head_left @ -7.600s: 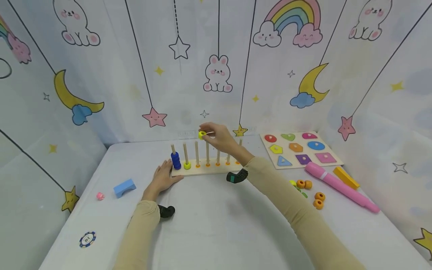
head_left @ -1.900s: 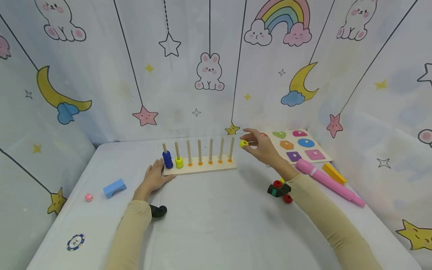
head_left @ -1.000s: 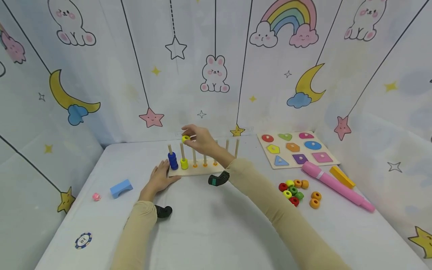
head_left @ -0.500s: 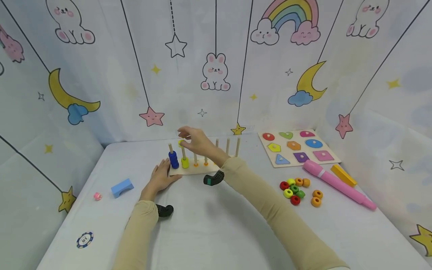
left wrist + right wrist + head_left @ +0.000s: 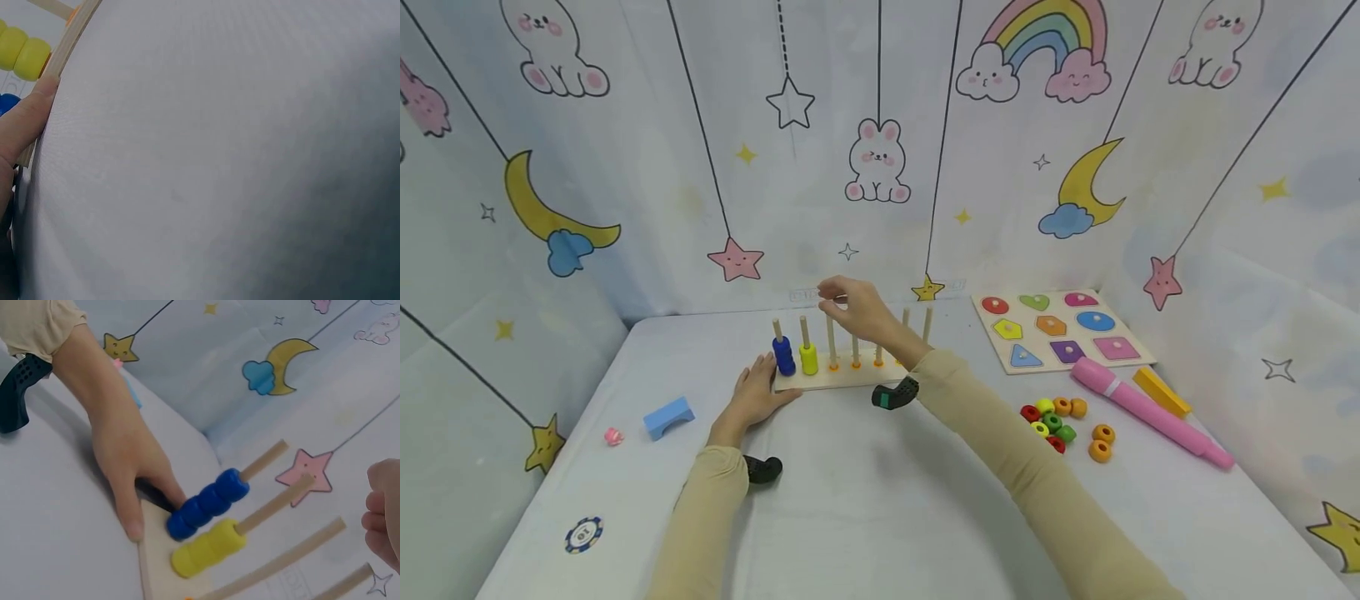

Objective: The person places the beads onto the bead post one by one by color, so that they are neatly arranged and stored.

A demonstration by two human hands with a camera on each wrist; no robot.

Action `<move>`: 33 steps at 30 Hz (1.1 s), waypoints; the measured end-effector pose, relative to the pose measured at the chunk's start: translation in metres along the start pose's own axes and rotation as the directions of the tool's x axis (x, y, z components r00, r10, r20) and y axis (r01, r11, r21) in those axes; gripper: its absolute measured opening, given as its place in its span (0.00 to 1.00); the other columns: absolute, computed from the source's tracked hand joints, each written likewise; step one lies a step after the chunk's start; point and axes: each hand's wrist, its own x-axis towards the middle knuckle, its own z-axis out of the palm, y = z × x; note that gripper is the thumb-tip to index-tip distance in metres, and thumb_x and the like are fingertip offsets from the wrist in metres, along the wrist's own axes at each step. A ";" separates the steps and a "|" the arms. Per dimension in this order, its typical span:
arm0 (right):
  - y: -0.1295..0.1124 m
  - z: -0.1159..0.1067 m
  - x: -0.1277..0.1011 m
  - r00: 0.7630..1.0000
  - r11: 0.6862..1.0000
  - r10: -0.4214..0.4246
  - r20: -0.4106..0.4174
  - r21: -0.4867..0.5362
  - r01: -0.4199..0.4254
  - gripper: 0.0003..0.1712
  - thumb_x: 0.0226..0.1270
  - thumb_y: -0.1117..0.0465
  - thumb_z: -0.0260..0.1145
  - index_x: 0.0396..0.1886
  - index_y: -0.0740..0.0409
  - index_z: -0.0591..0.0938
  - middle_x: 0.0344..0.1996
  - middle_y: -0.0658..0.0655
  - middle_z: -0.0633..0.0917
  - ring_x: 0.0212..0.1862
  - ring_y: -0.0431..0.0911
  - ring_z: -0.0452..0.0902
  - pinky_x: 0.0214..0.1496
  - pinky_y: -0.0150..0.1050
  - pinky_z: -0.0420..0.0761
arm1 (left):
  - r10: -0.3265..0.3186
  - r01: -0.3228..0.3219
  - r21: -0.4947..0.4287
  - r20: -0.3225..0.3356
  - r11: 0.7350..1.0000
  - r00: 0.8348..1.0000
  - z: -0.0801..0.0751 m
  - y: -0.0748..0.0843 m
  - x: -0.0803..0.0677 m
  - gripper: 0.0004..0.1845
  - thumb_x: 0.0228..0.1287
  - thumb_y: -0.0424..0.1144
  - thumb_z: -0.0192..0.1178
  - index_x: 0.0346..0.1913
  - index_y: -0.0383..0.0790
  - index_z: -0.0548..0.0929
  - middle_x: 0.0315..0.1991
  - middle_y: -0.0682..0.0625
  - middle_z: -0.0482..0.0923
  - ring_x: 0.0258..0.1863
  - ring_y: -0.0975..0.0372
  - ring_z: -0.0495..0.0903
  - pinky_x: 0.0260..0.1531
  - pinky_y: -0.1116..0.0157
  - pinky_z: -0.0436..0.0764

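A wooden peg board (image 5: 838,381) with upright pegs stands at the back middle. Blue beads (image 5: 783,357) stack on its leftmost peg, and yellow beads (image 5: 808,360) on the peg beside them. My left hand (image 5: 751,396) holds the board's left end; in the left wrist view the thumb (image 5: 28,122) presses the base's front edge. In the right wrist view, that left hand (image 5: 128,444) brackets the board's corner beside the blue stack. My right hand (image 5: 861,312) hovers above the middle pegs, fingers loosely curled with nothing between them, and hides some peg tops.
Loose red, yellow, green and orange beads (image 5: 1052,422) lie right of the board. Farther right are a shape puzzle (image 5: 1033,357), a pink stick (image 5: 1142,408) and a yellow block (image 5: 1161,392). At left are a blue arch block (image 5: 668,418), a small pink piece (image 5: 613,437) and a poker chip (image 5: 583,535).
My right hand carried a yellow bead from the right to the second peg, let it go there, and drew back up and right. The yellow stack is taller. My left hand stayed on the board.
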 end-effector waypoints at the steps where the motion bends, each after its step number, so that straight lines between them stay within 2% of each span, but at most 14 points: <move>1: 0.002 -0.003 -0.001 1.000 1.000 0.001 -0.019 0.011 -0.001 0.15 0.68 0.64 0.61 0.52 0.65 0.77 0.46 0.59 0.83 0.47 0.44 0.80 0.51 0.27 0.77 | 0.002 -0.002 -0.002 -0.002 1.000 1.000 0.000 0.000 0.000 0.49 0.62 0.56 0.60 0.72 0.26 0.50 0.72 0.32 0.43 0.72 0.44 0.38 0.69 0.47 0.34; 6: 0.012 -0.019 -0.011 0.993 0.995 0.067 -0.101 0.073 -0.060 0.15 0.69 0.63 0.60 0.52 0.65 0.77 0.45 0.58 0.84 0.47 0.44 0.81 0.51 0.28 0.77 | 0.014 -0.014 -0.001 0.001 1.000 1.000 0.000 0.000 0.000 0.49 0.62 0.56 0.60 0.72 0.27 0.49 0.73 0.33 0.43 0.72 0.44 0.38 0.69 0.47 0.34; 11: 0.024 -0.042 -0.027 0.979 0.971 0.169 -0.117 0.189 -0.145 0.17 0.70 0.60 0.59 0.54 0.63 0.76 0.47 0.57 0.83 0.50 0.44 0.79 0.54 0.31 0.76 | 0.013 -0.013 -0.001 0.003 1.000 1.000 0.000 -0.001 0.002 0.49 0.62 0.56 0.60 0.72 0.27 0.49 0.73 0.33 0.43 0.72 0.44 0.38 0.69 0.47 0.34; 15: 0.037 -0.058 -0.040 0.965 0.952 0.215 -0.148 0.254 -0.173 0.17 0.71 0.58 0.58 0.55 0.61 0.77 0.48 0.56 0.83 0.52 0.45 0.78 0.57 0.34 0.75 | 0.013 -0.012 -0.006 0.006 1.000 1.000 -0.001 -0.001 0.001 0.49 0.62 0.56 0.60 0.71 0.26 0.49 0.72 0.32 0.43 0.72 0.44 0.38 0.69 0.47 0.34; 20: 0.051 -0.070 -0.056 0.956 0.951 0.236 -0.176 0.246 -0.189 0.17 0.71 0.59 0.57 0.54 0.64 0.77 0.48 0.58 0.83 0.52 0.47 0.78 0.58 0.39 0.75 | 0.019 -0.019 -0.008 0.006 1.000 1.000 -0.002 -0.001 -0.002 0.49 0.62 0.55 0.60 0.71 0.26 0.49 0.72 0.31 0.43 0.72 0.43 0.39 0.68 0.46 0.34; 25: 0.060 -0.083 -0.071 0.944 0.948 0.265 -0.195 0.233 -0.218 0.18 0.71 0.59 0.57 0.55 0.66 0.76 0.48 0.58 0.83 0.53 0.47 0.77 0.59 0.39 0.74 | 0.027 -0.027 -0.015 -0.002 1.000 1.000 -0.003 0.000 -0.004 0.48 0.62 0.54 0.60 0.71 0.25 0.49 0.72 0.31 0.44 0.72 0.42 0.39 0.68 0.46 0.34; 33: 0.033 -0.121 -0.101 0.932 0.947 0.295 -0.211 0.194 -0.256 0.14 0.71 0.67 0.56 0.52 0.69 0.76 0.47 0.66 0.81 0.52 0.55 0.77 0.59 0.45 0.74 | 0.028 -0.028 -0.017 0.003 0.999 1.000 -0.005 0.001 -0.003 0.48 0.63 0.55 0.60 0.71 0.25 0.49 0.72 0.31 0.44 0.72 0.43 0.39 0.68 0.46 0.35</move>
